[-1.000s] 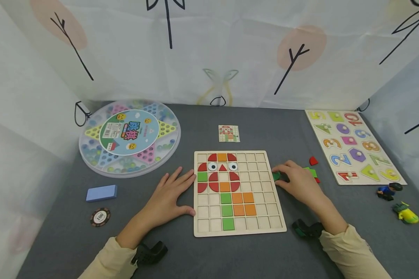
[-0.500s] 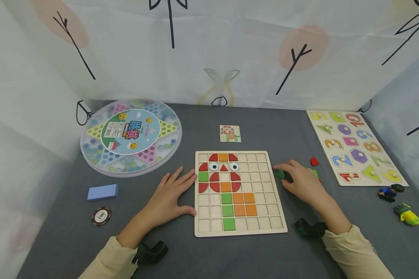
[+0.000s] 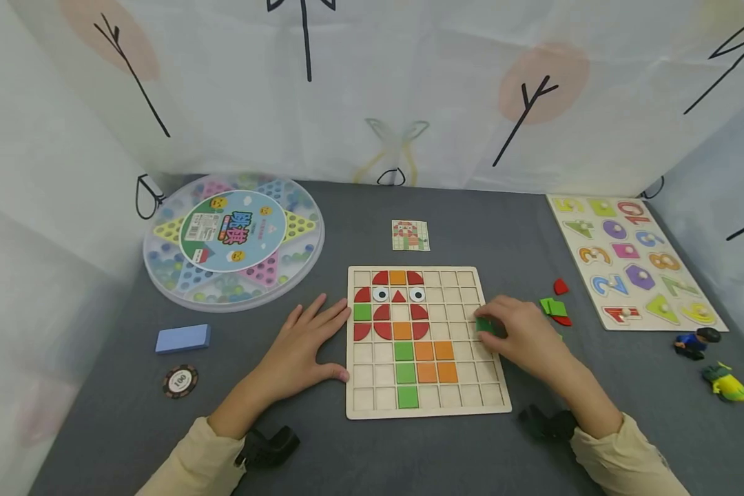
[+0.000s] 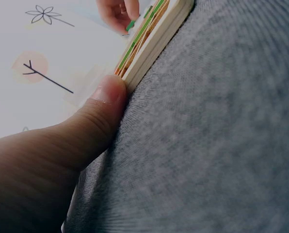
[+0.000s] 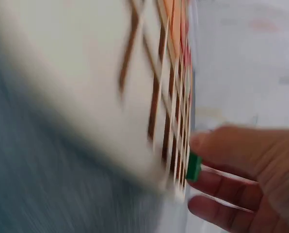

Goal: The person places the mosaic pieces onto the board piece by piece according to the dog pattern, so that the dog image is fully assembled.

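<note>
A wooden grid board [image 3: 372, 397] lies on the grey table, with red, orange and green tiles and two eye tiles set in its cells. My left hand [image 3: 304, 348] rests flat at the board's left edge, fingers spread, its thumb [image 4: 103, 99] touching the board's side in the left wrist view. Between thumb and fingers, my right hand [image 3: 523, 337] pinches a green tile [image 5: 193, 166] over the board's right edge. Loose green tiles [image 3: 553, 306] and red tiles [image 3: 561, 286] lie beyond that hand.
Behind the board lies a small pattern card [image 3: 410, 235]. A round marble game box [image 3: 310, 265], a blue block [image 3: 182, 339] and a poker chip [image 3: 180, 381] are on the left. A number puzzle [image 3: 601, 306], a toy figure [image 3: 694, 342] and a yellow-green toy [image 3: 727, 382] are on the right.
My right hand has moved left with the green tile, from beside the board to over its right edge, uncovering more loose tiles. My left hand stays in place.
</note>
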Action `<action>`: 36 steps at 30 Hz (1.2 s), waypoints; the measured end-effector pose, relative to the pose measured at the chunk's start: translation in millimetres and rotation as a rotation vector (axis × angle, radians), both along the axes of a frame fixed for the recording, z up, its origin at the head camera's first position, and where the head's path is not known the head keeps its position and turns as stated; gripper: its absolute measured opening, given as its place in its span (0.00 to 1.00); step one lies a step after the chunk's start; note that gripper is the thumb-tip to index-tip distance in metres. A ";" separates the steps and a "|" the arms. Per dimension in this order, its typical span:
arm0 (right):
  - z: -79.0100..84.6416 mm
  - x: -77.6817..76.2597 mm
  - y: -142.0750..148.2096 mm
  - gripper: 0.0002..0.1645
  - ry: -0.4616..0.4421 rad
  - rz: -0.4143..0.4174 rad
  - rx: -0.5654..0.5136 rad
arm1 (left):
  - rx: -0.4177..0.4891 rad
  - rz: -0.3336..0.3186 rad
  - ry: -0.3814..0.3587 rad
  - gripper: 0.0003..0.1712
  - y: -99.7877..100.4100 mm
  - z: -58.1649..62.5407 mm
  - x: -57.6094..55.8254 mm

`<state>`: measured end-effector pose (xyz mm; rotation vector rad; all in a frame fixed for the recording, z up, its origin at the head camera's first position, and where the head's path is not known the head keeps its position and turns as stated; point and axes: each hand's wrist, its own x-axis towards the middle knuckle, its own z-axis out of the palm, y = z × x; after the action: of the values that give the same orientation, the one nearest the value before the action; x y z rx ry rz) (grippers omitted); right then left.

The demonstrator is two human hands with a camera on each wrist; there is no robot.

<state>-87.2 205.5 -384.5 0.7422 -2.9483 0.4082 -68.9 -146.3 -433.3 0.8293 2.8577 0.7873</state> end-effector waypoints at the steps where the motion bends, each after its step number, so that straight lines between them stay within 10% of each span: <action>1: 0.8 4.0 -3.9 0.15 0.003 0.043 0.004 | 0.002 0.000 0.001 0.56 0.1 0.5 -0.2; 30: -2.7 28.2 -26.4 0.17 0.071 0.101 0.140 | -0.012 0.003 0.012 0.56 -1.5 -2.5 -0.6; 36: 2.8 34.5 7.0 0.23 0.079 -0.035 0.045 | -0.011 0.000 0.013 0.56 -0.5 -1.7 -0.7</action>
<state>-52.6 212.6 -381.7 0.6940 -2.9009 0.3039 -69.6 -146.8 -435.0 0.8371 2.8706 0.7687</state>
